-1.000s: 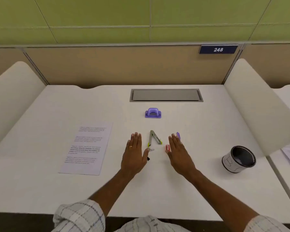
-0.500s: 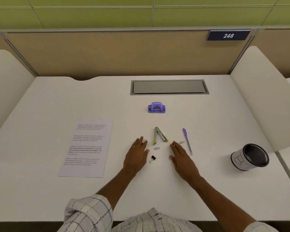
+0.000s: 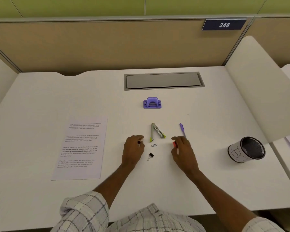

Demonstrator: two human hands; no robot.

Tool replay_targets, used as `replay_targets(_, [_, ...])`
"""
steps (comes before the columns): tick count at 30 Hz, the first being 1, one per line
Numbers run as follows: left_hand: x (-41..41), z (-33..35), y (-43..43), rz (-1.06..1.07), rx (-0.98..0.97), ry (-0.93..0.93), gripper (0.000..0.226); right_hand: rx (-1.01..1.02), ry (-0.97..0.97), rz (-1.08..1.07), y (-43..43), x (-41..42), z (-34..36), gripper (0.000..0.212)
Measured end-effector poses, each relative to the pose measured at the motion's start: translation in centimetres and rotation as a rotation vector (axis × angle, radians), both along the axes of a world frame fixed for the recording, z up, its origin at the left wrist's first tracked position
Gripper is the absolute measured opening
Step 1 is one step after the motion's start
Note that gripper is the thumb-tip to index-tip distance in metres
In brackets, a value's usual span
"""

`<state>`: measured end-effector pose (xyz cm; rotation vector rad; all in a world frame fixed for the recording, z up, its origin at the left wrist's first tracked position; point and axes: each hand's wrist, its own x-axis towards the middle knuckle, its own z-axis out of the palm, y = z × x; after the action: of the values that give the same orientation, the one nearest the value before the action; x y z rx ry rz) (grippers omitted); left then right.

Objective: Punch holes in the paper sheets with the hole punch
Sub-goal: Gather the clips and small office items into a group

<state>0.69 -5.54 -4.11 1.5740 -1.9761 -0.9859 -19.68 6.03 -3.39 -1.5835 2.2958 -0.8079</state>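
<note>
Two hands rest on the white desk, each with fingers curled. The left hand has its grip pressed around a small dark-and-pale item at the fingertips, too small to identify. The right hand pinches a small red object between thumb and fingers. Between the hands lie a silver paper clip and a black binder clip; just beyond them sits a stapler, swung open in a V. A purple pen lies just beyond the right hand. The purple hole punch stands farther back at desk centre, apart from both hands and untouched. One printed paper sheet lies flat left of the left hand. A mesh pen cup lies tipped at far right.
</note>
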Motion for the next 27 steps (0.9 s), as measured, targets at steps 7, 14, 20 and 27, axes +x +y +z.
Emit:
replay_targets(7, [-2.6,2.0,0.5,0.157,0.328,0.31,0.027,-0.004,-0.104,-0.33,-0.6,-4.5,1.1,0.012])
replay_targets(14, [-4.7,2.9,2.3,0.273,0.961,0.565,0.01,0.185,-0.145,-0.322,0.1,-6.3,-0.2,0.008])
replay_targets(20, [-7.2,3.5,3.8,0.322,1.067,0.728,0.017,0.262,-0.279,-0.33,-0.9,-7.9,1.0,0.016])
replay_targets(27, [-17.2,5.0,2.1,0.247,1.004,0.743,0.03,0.31,-0.316,-0.235,-5.5,-15.0,4.7,0.02])
